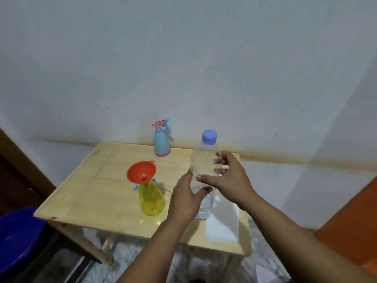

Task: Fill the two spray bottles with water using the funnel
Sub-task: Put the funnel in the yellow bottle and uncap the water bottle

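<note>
Both your hands are on the clear plastic water bottle (204, 166), which stands upright on the right half of the small wooden table (91, 188). Your right hand (228, 180) wraps the upper body of the bottle, thumb across the front and fingers curled round the far side, where they show through the plastic. Your left hand (185, 199) grips it lower down, thumb pressed on the front near the waist, the other fingers hidden behind the bottle. The blue cap (209, 136) sits on the bottle's neck. Water shows only in the lower part of the bottle; the upper part looks clear and empty.

Just to the left of your left hand stands the yellow spray bottle (151, 201), with no spray head on it and the orange funnel (140, 172) seated in its neck, the funnel bowl tipped a little toward the left. A small blue and pink piece shows behind the funnel stem; you cannot tell what it is. The blue spray bottle (161, 142) with its pink trigger head fitted stands at the far edge of the table, near the wall, well apart from the yellow one.

A white sheet (222, 223) lies on the table's near right corner, beside the water bottle's base. A dark blue basin (18, 237) sits on the floor at the left
</note>
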